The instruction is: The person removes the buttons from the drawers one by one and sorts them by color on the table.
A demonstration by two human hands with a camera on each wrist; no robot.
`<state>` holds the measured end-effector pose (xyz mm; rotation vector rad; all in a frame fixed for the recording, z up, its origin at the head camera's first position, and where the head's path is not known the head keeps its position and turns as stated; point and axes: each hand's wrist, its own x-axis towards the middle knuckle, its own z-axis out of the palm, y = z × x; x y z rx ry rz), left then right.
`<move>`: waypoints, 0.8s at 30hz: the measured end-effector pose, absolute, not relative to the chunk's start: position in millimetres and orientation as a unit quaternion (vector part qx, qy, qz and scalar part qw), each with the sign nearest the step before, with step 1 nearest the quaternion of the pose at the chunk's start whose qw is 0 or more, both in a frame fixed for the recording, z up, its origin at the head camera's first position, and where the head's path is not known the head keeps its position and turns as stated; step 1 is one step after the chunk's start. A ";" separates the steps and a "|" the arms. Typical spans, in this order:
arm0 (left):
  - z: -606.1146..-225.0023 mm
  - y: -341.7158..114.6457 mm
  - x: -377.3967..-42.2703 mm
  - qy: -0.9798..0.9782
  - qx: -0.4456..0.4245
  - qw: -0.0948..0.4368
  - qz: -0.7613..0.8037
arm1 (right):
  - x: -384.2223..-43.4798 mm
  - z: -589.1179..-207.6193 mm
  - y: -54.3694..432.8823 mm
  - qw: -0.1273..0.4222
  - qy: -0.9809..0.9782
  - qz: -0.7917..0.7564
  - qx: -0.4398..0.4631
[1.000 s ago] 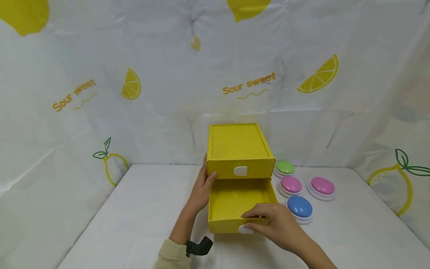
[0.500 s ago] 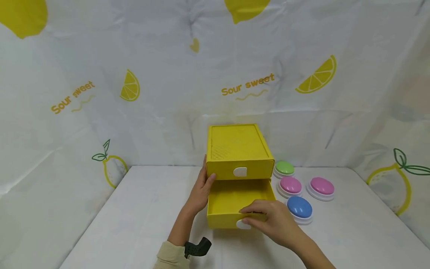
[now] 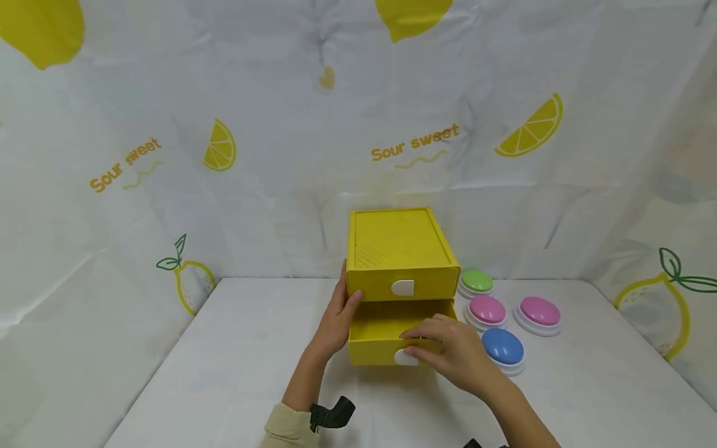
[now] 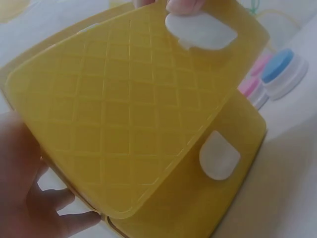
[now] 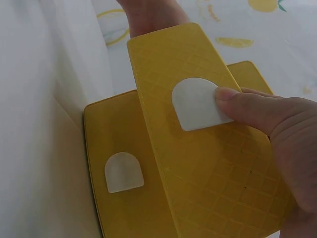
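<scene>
A yellow two-drawer box (image 3: 402, 239) stands on the white table, its upper drawer (image 3: 364, 285) fully in. Below, the lower drawer (image 3: 372, 353) is partly pulled out, with nothing seen in its visible part. My right hand (image 3: 460, 354) pinches the front of the lower drawer, thumb (image 5: 247, 104) on the white handle (image 5: 195, 105) and fingers over the upper rim. My left hand (image 3: 335, 317) holds the box by its left side, thumb at the front corner. In the left wrist view its fingers (image 4: 74, 220) reach along the box's edge.
Right of the box stand round push buttons on white bases: a green button (image 3: 477, 280), a pink button (image 3: 487, 309) beside the box, another pink button (image 3: 540, 310) farther right and a blue button (image 3: 502, 346) near my right hand. A lemon-print cloth (image 3: 280, 218) hangs behind.
The lower drawer has slid inward, away from me, with my right hand still pinching its front. My left hand stays on the side of the box.
</scene>
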<state>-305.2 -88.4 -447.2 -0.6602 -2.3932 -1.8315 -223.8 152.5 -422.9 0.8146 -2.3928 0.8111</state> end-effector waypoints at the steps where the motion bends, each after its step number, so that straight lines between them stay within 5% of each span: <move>1: -446.7 -88.6 -305.0 -0.775 -0.214 0.028 -0.594 | -225.9 -423.1 152.5 0.244 -0.875 0.295 0.297; 24: -447.8 -89.7 -304.7 -0.778 -0.203 0.024 -0.594 | -252.3 -422.6 143.6 0.258 -0.909 0.252 0.211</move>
